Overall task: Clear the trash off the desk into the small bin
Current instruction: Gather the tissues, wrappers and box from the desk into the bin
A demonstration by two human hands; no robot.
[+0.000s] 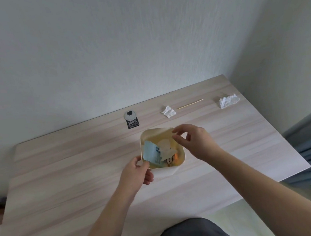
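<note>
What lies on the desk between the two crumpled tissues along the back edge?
In the head view, a thin wooden stick lies between the small tissue and the larger tissue, touching neither; the rest of that stretch is bare desk.

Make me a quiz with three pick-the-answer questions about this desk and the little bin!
1. Where is the thin wooden stick?
A. Inside the bin
B. Between the two tissues
C. In a hand

2. How many crumpled white tissues lie on the pale wooden desk?
A. Two
B. Four
C. None

3. What is the small cream square bin like?
A. Tipped over
B. Upright, holding trash
C. Lidded

Answers:
1 B, it lies between the small tissue and the large tissue.
2 A, only those two show.
3 B, a pale blue wrapper sits inside, the left hand at its side and the right hand over it.
</note>
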